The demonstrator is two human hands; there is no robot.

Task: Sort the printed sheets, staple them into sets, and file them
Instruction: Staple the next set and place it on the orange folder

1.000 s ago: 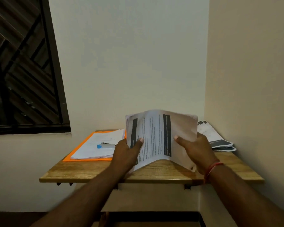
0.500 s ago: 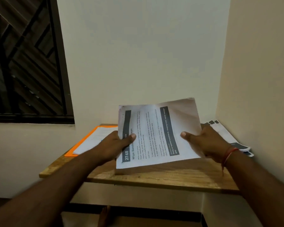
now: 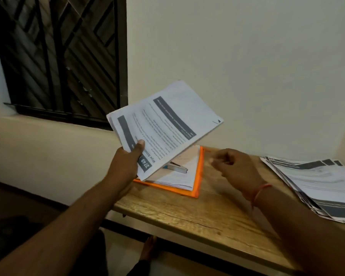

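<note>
Wooden bench (image 3: 187,212): my left hand (image 3: 126,164) grips a sheet set (image 3: 163,126); right hand (image 3: 233,166) empty, loosely curled. Next, I'd reach for the stapler (image 3: 176,167).

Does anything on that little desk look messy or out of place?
The loose pile of printed sheets at the right end is fanned out askew, its lower edge hanging past the wooden shelf. A stapler lies on the papers in the orange folder. Nothing looks spilled or torn.
</note>
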